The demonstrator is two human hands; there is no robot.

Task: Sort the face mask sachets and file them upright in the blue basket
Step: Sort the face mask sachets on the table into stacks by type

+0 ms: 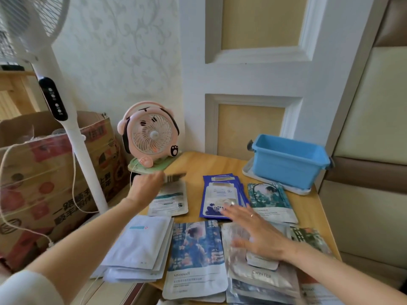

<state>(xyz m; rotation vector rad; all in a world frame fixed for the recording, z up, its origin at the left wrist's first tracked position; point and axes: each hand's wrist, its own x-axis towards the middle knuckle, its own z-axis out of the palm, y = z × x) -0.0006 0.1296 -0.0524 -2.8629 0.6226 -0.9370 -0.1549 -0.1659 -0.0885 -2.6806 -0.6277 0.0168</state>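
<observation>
Face mask sachets lie in sorted piles on a wooden table (211,166). A white pile (141,245) is at the front left, a blue picture pile (196,256) beside it, and a silver pile (262,280) to its right. Further back lie a white-teal pile (170,201), a dark blue pile (222,194) and a green picture pile (271,201). The blue basket (288,159) stands at the back right with nothing visible inside. My left hand (146,186) holds a blurred sachet (175,177) above the white-teal pile. My right hand (257,234) hovers flat, fingers spread, over the silver pile.
A pink desk fan (150,135) stands at the table's back left corner. A white standing fan (66,119) and a cardboard box (44,172) are to the left. A white tray (250,170) lies under the basket. More sachets (308,238) lie at the table's right edge.
</observation>
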